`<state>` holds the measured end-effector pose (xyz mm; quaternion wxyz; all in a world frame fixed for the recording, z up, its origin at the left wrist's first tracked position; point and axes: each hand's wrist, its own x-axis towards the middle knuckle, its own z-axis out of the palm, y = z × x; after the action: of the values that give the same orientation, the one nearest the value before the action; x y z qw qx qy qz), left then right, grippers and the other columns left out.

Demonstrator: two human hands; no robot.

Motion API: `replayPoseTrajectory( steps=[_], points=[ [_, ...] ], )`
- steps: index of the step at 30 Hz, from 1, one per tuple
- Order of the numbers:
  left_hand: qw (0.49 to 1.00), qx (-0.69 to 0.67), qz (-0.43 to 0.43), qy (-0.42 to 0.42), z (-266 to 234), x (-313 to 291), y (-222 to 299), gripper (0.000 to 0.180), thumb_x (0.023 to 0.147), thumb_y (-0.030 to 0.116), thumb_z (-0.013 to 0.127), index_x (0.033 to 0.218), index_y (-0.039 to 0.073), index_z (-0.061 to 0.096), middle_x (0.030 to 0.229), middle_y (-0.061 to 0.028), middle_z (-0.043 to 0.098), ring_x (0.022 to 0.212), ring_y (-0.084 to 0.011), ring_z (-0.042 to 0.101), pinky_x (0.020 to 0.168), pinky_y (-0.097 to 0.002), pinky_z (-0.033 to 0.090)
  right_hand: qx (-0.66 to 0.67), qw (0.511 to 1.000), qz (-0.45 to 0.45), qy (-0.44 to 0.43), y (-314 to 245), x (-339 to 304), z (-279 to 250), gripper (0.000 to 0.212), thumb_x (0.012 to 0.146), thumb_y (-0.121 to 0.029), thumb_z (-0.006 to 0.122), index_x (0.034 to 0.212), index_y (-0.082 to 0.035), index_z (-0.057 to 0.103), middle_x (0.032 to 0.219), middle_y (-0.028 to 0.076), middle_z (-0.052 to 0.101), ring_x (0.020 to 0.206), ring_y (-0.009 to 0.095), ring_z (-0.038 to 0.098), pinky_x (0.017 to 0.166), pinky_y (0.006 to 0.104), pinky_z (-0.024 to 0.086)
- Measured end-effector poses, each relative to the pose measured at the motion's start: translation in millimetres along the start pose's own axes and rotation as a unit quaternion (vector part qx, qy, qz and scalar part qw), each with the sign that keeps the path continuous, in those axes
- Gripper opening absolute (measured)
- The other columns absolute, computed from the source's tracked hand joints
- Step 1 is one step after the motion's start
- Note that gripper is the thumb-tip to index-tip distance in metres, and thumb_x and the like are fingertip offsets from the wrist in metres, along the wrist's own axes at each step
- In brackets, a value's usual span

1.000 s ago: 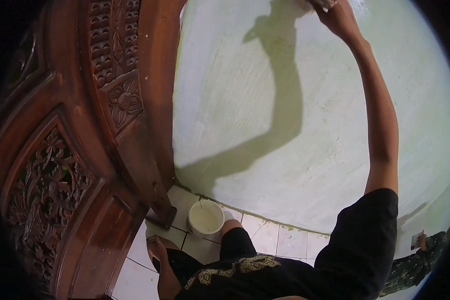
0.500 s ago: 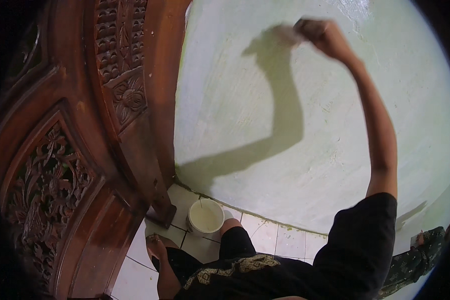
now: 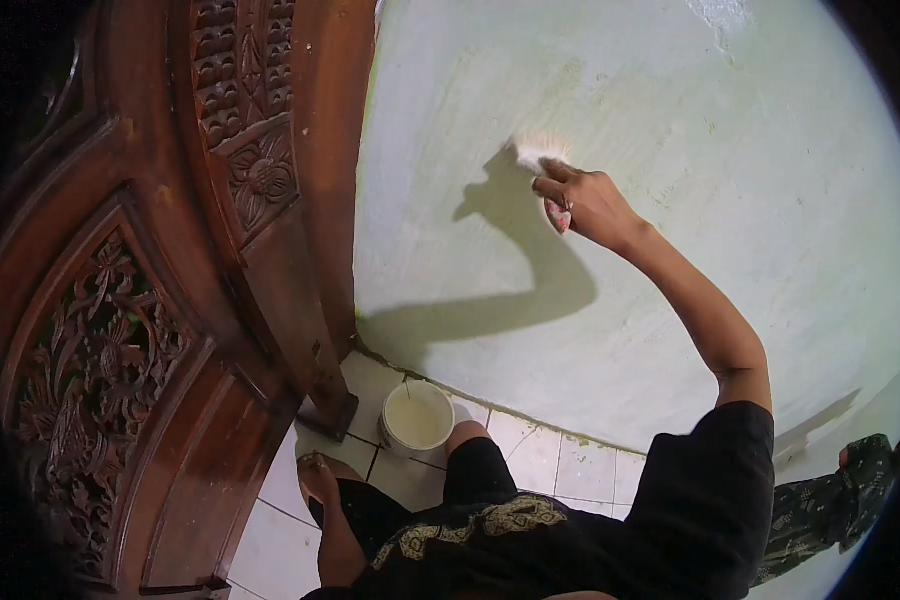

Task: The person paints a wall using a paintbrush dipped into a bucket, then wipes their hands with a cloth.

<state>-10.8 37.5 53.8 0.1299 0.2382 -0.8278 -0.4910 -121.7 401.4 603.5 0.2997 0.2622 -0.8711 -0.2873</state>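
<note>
My right hand [image 3: 595, 208] is closed around the handle of a paintbrush [image 3: 542, 150] with wide, pale bristles. The bristle end is at the pale green and white wall [image 3: 450, 200], and the reddish handle end sticks out below my fingers. My left hand [image 3: 317, 480] rests on my left knee with nothing visible in it; its fingers lie over the knee and show only in part. Between my knees and the wall a white bucket [image 3: 417, 418] stands on the floor, with whitish liquid inside and a thin wire handle.
A dark brown carved wooden frame [image 3: 270, 300] rises along the left, meeting the wall's edge. White floor tiles [image 3: 280, 550] lie beneath me, with specks along the wall's foot. At the lower right is dark patterned cloth [image 3: 820, 510].
My right hand has swept down and to the left along the wall with the paintbrush. My left hand stays on the knee, and the bucket stands in the same place.
</note>
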Motion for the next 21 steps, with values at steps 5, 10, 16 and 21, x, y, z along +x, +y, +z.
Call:
replayPoseTrajectory(
  steps=[5,10,16,21],
  points=[
    [0.998,0.01,0.033,0.054,3,-6,5,0.025,0.077,0.022,0.053,0.076,-0.004,0.056,0.073,-0.0187,0.058,0.071,-0.0348,0.055,0.062,-0.0421,0.043,0.146,0.988,-0.014,0.051,79,48,-66,0.009,0.068,0.008,0.05,0.073,0.003,0.054,0.08,0.013,0.059,0.062,0.03,0.053,0.055,0.0309,0.044],
    [0.999,0.0,0.023,0.035,9,-2,-17,0.027,0.077,0.023,0.053,0.077,-0.004,0.054,0.071,-0.0192,0.057,0.069,-0.0353,0.055,0.061,-0.0429,0.042,-0.018,0.977,0.103,0.186,89,53,-85,0.016,0.077,-0.001,0.05,0.09,-0.005,0.057,0.089,0.011,0.061,0.076,0.028,0.059,0.064,0.0304,0.048],
    [0.997,-0.052,0.022,0.042,22,3,-25,0.027,0.079,0.023,0.051,0.075,-0.004,0.053,0.067,-0.0199,0.055,0.063,-0.0336,0.053,0.059,-0.0412,0.042,0.038,0.989,0.096,-0.104,12,-15,-28,0.022,0.073,-0.005,0.052,0.094,-0.007,0.056,0.11,0.015,0.055,0.096,0.027,0.057,0.07,0.0322,0.051],
    [0.995,0.013,0.082,0.046,7,-2,7,0.027,0.079,0.022,0.051,0.074,-0.004,0.053,0.065,-0.0179,0.056,0.061,-0.031,0.053,0.057,-0.0391,0.042,0.22,0.973,-0.04,-0.06,42,1,-36,0.012,0.064,0.01,0.056,0.071,0.001,0.055,0.079,0.014,0.059,0.071,0.032,0.057,0.059,0.0324,0.046]
  ],
)
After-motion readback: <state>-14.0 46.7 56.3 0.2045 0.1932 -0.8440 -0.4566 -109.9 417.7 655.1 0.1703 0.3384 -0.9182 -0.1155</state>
